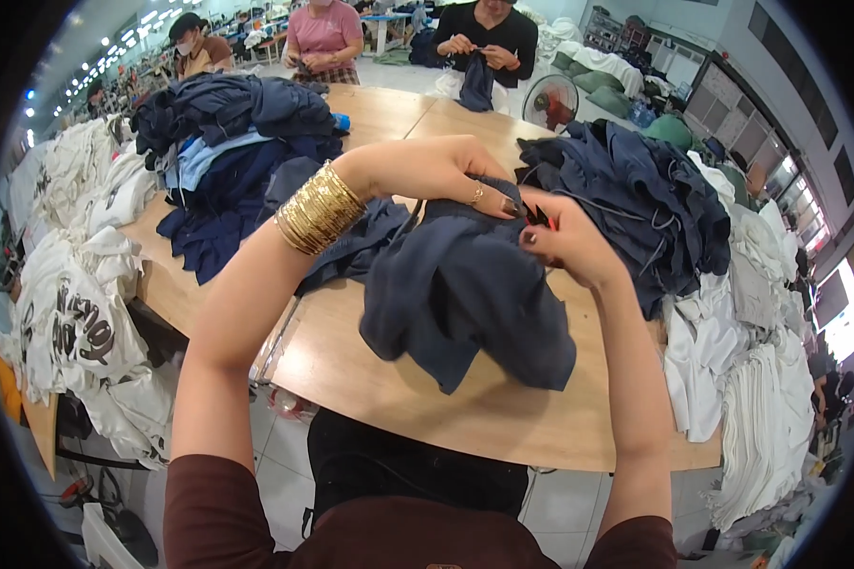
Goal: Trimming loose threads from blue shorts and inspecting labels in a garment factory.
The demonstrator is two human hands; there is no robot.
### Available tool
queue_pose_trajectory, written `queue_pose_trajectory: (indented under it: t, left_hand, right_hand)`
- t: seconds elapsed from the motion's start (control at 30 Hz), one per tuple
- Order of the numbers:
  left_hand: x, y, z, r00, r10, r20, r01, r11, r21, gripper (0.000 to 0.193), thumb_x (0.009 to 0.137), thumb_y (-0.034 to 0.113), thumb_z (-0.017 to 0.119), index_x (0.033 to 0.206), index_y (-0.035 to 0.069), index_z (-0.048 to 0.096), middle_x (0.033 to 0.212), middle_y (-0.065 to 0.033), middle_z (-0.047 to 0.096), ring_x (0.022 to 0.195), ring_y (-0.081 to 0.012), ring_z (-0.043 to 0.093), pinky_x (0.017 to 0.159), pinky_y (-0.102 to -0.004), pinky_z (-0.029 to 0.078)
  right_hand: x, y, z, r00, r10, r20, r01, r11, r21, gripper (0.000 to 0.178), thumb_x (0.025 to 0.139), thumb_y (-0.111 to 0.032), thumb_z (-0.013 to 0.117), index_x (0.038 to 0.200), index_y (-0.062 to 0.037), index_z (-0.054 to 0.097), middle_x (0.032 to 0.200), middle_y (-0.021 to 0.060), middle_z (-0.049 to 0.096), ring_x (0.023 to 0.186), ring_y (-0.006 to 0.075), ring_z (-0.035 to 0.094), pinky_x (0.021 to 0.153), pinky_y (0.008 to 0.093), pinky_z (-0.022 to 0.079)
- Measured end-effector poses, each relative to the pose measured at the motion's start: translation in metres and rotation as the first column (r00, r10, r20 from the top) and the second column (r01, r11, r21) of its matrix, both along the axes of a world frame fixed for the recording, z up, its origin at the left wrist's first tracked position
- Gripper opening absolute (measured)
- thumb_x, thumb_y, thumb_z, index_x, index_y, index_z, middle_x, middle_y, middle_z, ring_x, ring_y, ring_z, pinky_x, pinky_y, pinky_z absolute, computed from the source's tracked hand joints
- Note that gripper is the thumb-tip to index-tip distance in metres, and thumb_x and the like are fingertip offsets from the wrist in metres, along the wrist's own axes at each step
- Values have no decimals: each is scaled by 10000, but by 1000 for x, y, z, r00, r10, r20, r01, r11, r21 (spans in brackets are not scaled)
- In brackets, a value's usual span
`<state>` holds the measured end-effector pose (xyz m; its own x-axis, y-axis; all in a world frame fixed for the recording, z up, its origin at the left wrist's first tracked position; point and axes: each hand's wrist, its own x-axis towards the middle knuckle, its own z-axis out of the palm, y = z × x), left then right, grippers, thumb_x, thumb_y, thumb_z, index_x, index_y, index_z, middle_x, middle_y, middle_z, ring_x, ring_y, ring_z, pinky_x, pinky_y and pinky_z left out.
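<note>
Above the wooden table (351,389) hangs a dark navy garment (465,284), probably shorts, with a ribbed band at its top. My left hand (451,175), below a wrist stacked with gold bangles (321,209), is closed on that band with the thumb in front. Close beside it, my right hand (574,237) is closed around small black-and-red thread snips (539,218), their tips at the band's right edge. Whether the blades touch a thread is too small to tell. The garment's lower part drapes loosely toward me.
A navy and light-blue garment heap (242,109) lies at left, another navy heap (626,204) at right. White garments (76,313) pile up far left, white cloth stacks (759,408) far right. A fan (550,101) stands behind the table; a person in black (489,47) handles dark cloth across it.
</note>
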<state>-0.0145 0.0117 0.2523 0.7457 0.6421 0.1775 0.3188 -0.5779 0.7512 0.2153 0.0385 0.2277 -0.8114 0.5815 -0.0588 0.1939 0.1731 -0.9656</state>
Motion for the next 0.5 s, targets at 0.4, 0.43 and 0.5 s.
queue_pose_trajectory:
  t: [0.4, 0.43, 0.5]
  left_hand:
    - [-111, -8, -18, 864, 374, 337, -206, 874, -440, 282, 756, 0, 598, 1034, -39, 583, 946, -30, 640, 815, -59, 576, 781, -199, 456]
    - [-124, -3, -17, 897, 293, 332, -136, 895, -425, 274, 761, 13, 604, 1031, -33, 589, 935, -20, 641, 803, -50, 572, 773, -189, 451]
    - [-134, 2, -15, 886, 323, 333, -184, 904, -386, 263, 742, 82, 643, 981, -22, 605, 905, -3, 633, 781, -44, 555, 765, -187, 432]
  right_hand:
    - [45, -1, 46, 972, -123, 201, 85, 979, 187, 196, 653, -58, 734, 793, 7, 612, 647, -66, 540, 563, -7, 445, 503, 164, 355]
    - [40, -4, 44, 983, -97, 154, 67, 980, 187, 184, 669, -112, 747, 674, -39, 578, 575, -86, 479, 495, -6, 378, 447, 178, 270]
    - [33, -12, 50, 988, -119, 102, 99, 977, 186, 270, 676, -145, 762, 563, -96, 522, 504, -95, 417, 429, -5, 307, 389, 195, 178]
